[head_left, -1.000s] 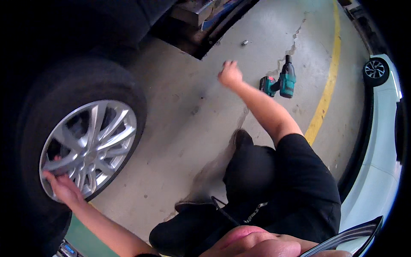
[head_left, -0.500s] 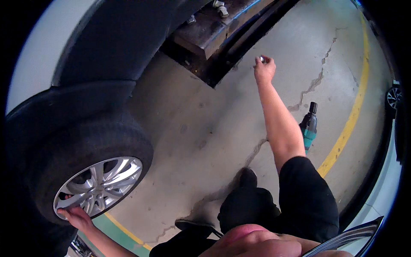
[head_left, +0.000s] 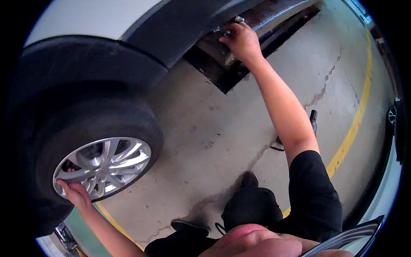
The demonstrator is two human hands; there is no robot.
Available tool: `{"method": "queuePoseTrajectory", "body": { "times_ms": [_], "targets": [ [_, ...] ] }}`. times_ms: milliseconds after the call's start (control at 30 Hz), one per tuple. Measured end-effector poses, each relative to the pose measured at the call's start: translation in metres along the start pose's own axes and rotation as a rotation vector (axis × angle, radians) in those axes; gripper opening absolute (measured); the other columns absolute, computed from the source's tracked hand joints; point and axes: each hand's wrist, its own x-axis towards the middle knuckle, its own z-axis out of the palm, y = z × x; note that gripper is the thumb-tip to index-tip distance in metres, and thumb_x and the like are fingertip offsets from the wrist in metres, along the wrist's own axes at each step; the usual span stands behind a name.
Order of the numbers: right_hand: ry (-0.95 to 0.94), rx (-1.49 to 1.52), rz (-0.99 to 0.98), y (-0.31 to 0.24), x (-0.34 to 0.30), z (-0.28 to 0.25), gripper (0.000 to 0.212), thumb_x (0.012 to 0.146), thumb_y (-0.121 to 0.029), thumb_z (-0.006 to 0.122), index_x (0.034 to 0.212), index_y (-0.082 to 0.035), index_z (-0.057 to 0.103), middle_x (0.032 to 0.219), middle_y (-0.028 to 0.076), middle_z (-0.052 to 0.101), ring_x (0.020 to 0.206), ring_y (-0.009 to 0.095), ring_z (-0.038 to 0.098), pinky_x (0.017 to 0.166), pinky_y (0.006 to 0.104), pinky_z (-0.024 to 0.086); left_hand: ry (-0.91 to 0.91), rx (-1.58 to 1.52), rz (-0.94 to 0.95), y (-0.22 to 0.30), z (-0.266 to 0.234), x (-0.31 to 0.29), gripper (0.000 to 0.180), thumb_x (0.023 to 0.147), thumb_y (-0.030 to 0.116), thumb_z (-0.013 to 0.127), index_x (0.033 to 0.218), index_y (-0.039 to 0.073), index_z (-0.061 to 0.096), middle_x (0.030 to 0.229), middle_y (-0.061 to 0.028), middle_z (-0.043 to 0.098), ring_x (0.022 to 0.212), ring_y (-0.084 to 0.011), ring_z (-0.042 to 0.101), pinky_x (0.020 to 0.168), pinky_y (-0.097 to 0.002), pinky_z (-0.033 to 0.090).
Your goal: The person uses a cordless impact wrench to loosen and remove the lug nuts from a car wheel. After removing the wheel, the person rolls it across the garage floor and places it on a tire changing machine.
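One hand was on the wheel, the other stretched out toward the car's underside.
From where I stood, the person's left hand (head_left: 78, 193) was hooked on the outer edge of the silver wheel (head_left: 102, 173), thumb in front, fingertips showing through a gap between the spokes. That wheel sat inside its black tyre (head_left: 107, 113), under the arch of the pale car (head_left: 90, 19). The right hand (head_left: 244, 43) was curled above the dark floor opening (head_left: 214, 76), near a small metal piece (head_left: 239, 19); I couldn't tell whether its bent fingers gripped anything. A power tool (head_left: 314, 122) lay on the grey floor (head_left: 188, 141), partly hidden behind the right forearm.
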Motion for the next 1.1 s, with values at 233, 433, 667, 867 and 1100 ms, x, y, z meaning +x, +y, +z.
{"method": "queuePoseTrajectory", "body": {
  "times_ms": [233, 433, 667, 867, 1100],
  "targets": [
    [-0.196, -0.060, 0.034, -0.062, -0.031, -0.027, 0.055, 0.086, -0.028, 0.085, 0.131, -0.001, 0.068, 0.120, 0.018, 0.075, 0.109, 0.032, 0.073, 0.092, 0.0423, 0.057, -0.027, -0.018, -0.089, 0.003, 0.000, -0.015, 0.070, 0.108, 0.049, 0.053, 0.158, 0.003, 0.037, 0.152, -0.0217, 0.054, 0.147, -0.0308, 0.046, 0.125, -0.0453, 0.029],
    [-0.878, 0.584, -0.035, -0.292, -0.204, -0.041, 0.040, 0.098, -0.018, 0.075, 0.134, -0.004, 0.065, 0.126, 0.009, 0.073, 0.110, 0.018, 0.069, 0.097, 0.0347, 0.055, -0.109, -0.114, -0.149, 0.019, 0.011, -0.018, 0.073, 0.104, 0.061, 0.055, 0.144, 0.001, 0.049, 0.131, -0.0199, 0.065, 0.126, -0.0297, 0.061, 0.113, -0.0455, 0.043],
    [-0.768, 1.416, 0.711, -0.467, -0.203, 0.099, 0.029, 0.088, 0.003, 0.063, 0.115, -0.005, 0.059, 0.109, 0.006, 0.063, 0.102, 0.020, 0.061, 0.095, 0.0345, 0.049, -0.183, 0.207, -0.028, -0.008, 0.021, 0.003, 0.062, 0.104, 0.059, 0.056, 0.120, 0.001, 0.069, 0.112, -0.0096, 0.074, 0.103, -0.0194, 0.063, 0.097, -0.0370, 0.047],
    [-0.921, 1.169, 0.997, -0.457, -0.286, 0.039, 0.042, 0.085, 0.011, 0.067, 0.124, -0.001, 0.060, 0.123, 0.010, 0.064, 0.116, 0.023, 0.061, 0.104, 0.0365, 0.049, -0.337, 0.243, -0.314, 0.031, -0.063, -0.133, 0.064, 0.104, 0.050, 0.060, 0.142, -0.002, 0.057, 0.140, -0.0213, 0.064, 0.133, -0.0335, 0.059, 0.112, -0.0404, 0.044],
    [-1.361, 0.788, 0.971, -0.520, -0.362, -0.053, 0.042, 0.092, 0.005, 0.066, 0.133, 0.001, 0.059, 0.133, 0.011, 0.064, 0.121, 0.024, 0.061, 0.106, 0.0355, 0.048, -0.015, -0.196, -0.623, 0.140, -0.142, -0.258, 0.105, 0.092, 0.040, 0.081, 0.164, 0.001, 0.017, 0.168, -0.0215, 0.028, 0.153, -0.0344, 0.034, 0.126, -0.0484, 0.028]
  ]
}}
